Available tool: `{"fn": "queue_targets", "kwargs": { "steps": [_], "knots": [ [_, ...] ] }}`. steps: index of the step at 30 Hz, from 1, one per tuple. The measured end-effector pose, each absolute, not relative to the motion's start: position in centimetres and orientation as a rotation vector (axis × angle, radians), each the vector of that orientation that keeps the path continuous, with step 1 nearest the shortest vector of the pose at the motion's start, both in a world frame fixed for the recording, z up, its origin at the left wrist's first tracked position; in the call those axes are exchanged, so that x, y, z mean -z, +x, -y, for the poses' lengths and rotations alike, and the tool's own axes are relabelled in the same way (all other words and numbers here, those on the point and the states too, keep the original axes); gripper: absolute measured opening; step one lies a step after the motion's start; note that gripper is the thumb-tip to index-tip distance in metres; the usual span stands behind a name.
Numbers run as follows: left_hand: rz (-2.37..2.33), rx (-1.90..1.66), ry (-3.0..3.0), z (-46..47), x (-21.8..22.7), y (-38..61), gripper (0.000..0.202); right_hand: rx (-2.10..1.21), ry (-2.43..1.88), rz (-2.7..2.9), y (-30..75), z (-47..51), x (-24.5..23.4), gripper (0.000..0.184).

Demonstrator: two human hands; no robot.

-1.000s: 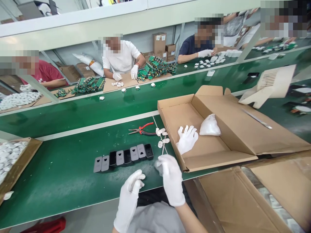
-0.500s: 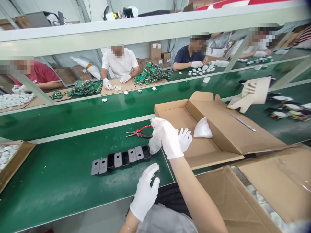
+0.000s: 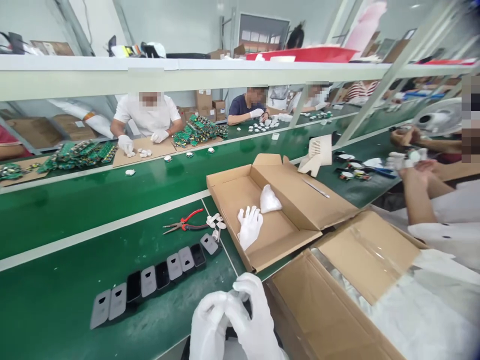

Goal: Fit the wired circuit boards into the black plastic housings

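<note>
nearby, small black and grey housings (image 3: 157,276)

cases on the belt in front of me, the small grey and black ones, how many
9 cases, in one slanting row on the green belt: six grey, three black. The far grey one sits slightly apart, near the pliers. None seems hidden.

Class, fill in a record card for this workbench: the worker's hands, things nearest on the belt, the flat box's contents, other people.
Hands: left hand and right hand, white-gloved, pressed together; anything held is hidden.
Nearest: row of cases, dark and grey; beyond, red-handled pliers and small white parts.
Contents: flat box holds spare glove and white bag.
Others: gloved co-workers seated across the belt.
</note>
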State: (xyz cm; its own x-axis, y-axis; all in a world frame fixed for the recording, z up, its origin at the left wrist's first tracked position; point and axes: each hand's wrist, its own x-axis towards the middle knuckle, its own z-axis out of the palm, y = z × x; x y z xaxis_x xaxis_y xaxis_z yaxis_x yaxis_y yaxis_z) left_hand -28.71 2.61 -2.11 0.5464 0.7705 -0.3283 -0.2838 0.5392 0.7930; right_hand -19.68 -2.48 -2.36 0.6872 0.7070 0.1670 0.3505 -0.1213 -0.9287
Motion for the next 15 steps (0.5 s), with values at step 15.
{"fn": "queue_targets", "kwargs": {
  "steps": [15],
  "knots": [
    [-0.939, -0.818, 1.528, -7.1, 1.0, -29.6, 0.039, -0.726, -1.774, 1.138, -6.0, -6.2, -1.3, 0.043]
  ]
}}
